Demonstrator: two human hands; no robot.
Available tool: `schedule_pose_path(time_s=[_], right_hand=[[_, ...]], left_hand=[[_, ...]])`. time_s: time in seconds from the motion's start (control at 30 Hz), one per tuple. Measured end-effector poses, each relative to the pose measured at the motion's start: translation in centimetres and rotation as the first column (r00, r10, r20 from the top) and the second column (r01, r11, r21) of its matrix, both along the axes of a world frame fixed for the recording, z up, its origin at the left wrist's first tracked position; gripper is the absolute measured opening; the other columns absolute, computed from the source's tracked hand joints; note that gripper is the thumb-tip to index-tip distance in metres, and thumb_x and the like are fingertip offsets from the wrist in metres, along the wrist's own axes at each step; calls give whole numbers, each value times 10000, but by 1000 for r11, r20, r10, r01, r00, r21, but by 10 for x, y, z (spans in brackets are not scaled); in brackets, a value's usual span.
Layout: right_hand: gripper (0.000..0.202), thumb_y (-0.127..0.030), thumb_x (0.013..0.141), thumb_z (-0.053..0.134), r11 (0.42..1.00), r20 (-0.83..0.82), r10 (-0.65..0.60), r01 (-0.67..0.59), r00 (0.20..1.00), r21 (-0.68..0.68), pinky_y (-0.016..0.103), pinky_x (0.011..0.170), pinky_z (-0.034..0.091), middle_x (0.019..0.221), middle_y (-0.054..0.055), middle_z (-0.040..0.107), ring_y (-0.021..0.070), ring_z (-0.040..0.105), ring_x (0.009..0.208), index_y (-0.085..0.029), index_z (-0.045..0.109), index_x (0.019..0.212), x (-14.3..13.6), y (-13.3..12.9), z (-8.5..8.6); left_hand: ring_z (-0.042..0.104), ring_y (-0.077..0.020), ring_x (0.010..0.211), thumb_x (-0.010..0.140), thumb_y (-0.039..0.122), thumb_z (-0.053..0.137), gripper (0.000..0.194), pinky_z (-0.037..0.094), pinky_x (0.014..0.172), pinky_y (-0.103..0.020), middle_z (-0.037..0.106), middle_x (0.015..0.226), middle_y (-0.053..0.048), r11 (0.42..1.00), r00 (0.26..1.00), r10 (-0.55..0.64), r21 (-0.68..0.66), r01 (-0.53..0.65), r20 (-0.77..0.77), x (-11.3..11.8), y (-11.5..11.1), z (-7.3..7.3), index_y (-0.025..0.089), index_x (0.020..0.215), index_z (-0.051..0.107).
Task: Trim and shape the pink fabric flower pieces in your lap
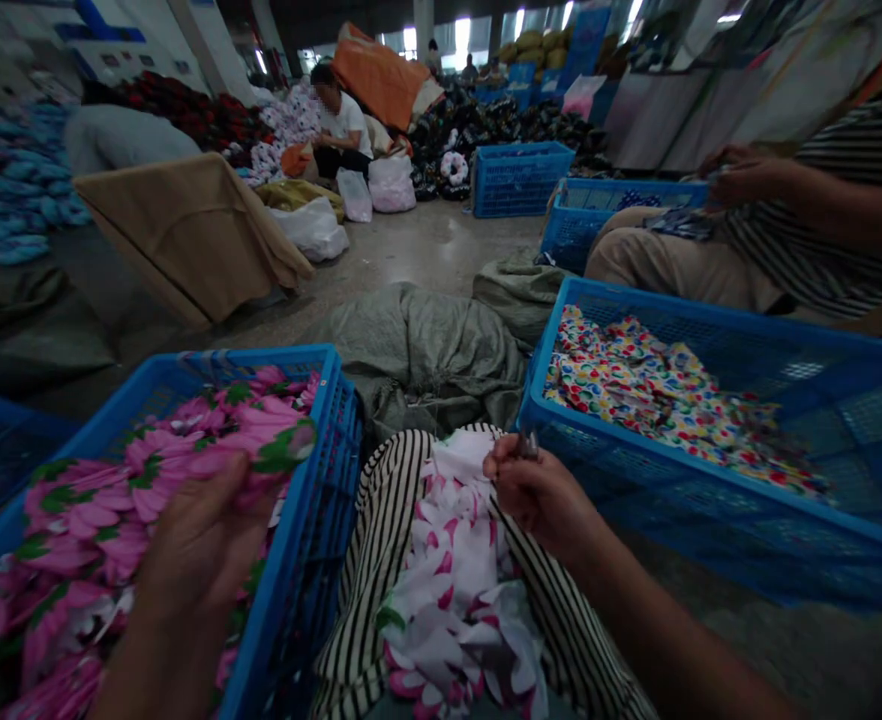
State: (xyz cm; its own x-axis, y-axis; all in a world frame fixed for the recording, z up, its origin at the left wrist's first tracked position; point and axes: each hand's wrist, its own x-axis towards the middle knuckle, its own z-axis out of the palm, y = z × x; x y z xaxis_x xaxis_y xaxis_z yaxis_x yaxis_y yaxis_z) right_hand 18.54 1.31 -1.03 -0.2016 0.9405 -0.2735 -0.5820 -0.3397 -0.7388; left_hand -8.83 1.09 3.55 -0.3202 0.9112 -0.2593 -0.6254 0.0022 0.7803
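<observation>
- My left hand (201, 530), half-curled, pinches at least 1 pink-and-green piece (285, 446) over 1 blue crate (330, 500) of pink pieces (122, 480).
- My right hand (550, 500), tightly curled, holds 1 metal tool (529, 446).
- Uncountable white-and-pink pieces (460, 560) on my lap (385, 500).

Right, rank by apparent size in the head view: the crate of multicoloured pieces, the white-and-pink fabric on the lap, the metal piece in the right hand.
1. Crate of multicoloured pieces
2. White-and-pink fabric
3. Metal piece

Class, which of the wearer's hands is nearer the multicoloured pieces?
Right: the right hand is beside the crate of multicoloured pieces; the left hand is farther off, over the pink pieces.
</observation>
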Motion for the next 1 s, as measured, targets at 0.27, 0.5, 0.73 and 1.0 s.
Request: schedule_pose_path(time_s=[0.27,0.5,0.73,1.0], right_hand=[[183,-306,708,621,985,241,79,-114,967,133,184,347,152,670,8,623,18,251,347,-152,529,743,-17,0,9],[164,-330,733,576,949,785,-235,-38,574,312,235,543,360,683,10,568,125,483,583,-166,567,738,36,24,-25],[134,-249,631,653,912,954,-205,-310,219,267,262,644,350,813,30,563,169,513,722,-179,591,727,18,62,-50],[164,-323,792,470,933,797,-250,-84,549,351,209,479,357,605,-31,459,107,435,521,-183,447,710,0,34,-30]], left_hand=[[610,-161,692,558,284,760,164,495,718,-262,659,629,1,994,890,-95,9,111,-445,36,-8,-15,160,598,661],[448,-305,1113,591,327,712,282,264,996,-501,601,1074,-16,957,-176,215,243,-156,-961,-64,10,-6,190,827,640],[555,-244,1021,736,374,551,305,403,920,-406,626,1039,-96,972,38,-9,1,233,-999,29,5,-42,159,948,598],[561,-273,1022,562,365,736,696,405,890,-374,613,1101,-168,888,602,-424,-182,422,-677,115,30,-68,95,1161,505]])
